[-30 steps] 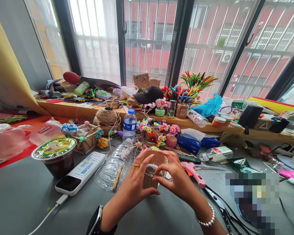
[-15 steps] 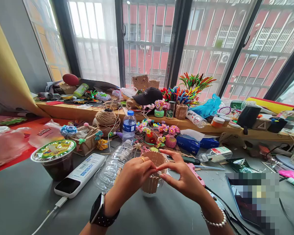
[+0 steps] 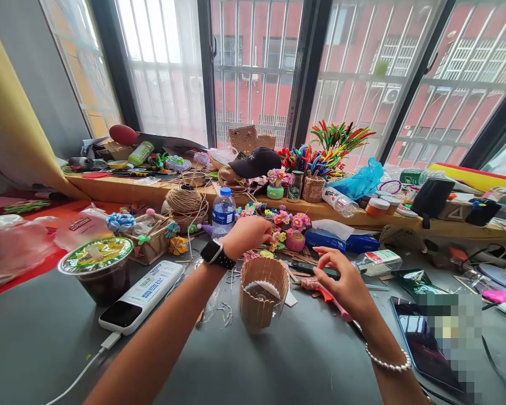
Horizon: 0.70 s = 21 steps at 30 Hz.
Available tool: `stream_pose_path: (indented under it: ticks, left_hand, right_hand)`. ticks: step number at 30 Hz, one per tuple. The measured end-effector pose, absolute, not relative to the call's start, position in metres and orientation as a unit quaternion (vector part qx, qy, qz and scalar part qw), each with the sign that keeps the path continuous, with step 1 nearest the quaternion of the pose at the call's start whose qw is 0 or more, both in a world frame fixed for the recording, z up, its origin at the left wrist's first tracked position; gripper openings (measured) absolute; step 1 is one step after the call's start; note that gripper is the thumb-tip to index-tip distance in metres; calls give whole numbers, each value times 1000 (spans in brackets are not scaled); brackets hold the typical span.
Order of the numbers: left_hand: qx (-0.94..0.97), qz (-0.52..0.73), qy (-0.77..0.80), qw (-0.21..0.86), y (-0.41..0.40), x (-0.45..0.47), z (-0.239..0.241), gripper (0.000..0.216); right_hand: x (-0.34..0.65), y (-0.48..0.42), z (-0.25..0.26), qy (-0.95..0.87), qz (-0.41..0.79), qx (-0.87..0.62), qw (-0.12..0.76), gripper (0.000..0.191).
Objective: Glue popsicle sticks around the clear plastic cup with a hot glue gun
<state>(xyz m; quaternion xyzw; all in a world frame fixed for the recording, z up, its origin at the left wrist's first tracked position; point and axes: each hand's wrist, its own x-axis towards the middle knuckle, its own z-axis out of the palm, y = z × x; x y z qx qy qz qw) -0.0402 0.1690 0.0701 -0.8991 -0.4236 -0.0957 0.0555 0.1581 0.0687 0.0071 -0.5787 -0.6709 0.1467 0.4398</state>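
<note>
A broad bank of windows [image 3: 259, 84] in dark frames [image 3: 311, 62] spans the far side of the room, crossed by pale metal bars [image 3: 236, 70]. Beyond the glass stands a reddish building [image 3: 274, 93], with an air-conditioning unit [image 3: 391, 97] on its outside. Bright, whitish daylight comes through the panes, strongest towards the left. A yellow curtain [image 3: 14, 107] hangs beside a grey wall [image 3: 63, 67] at left. Below the windows, a cluttered wooden ledge [image 3: 84, 187] runs behind a grey tabletop [image 3: 295, 371].
</note>
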Motion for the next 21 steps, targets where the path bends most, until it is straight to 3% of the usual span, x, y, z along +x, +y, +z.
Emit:
stream_pose_path:
  ticks: [7,17,21]
  left_hand:
    - [-918,70,-389,-11,185,-32,46,8]
    - [-931,124,-342,-39,172,-48,47,16]
    - [-939,124,-316,-57,157,-53,50,16]
  right_hand:
    - [163,71,2,-621,163,-600,477,7]
    - [167,73,-3,-610,151,-635,449,20]
    - [170,85,-2,-628,106,-687,350,29]
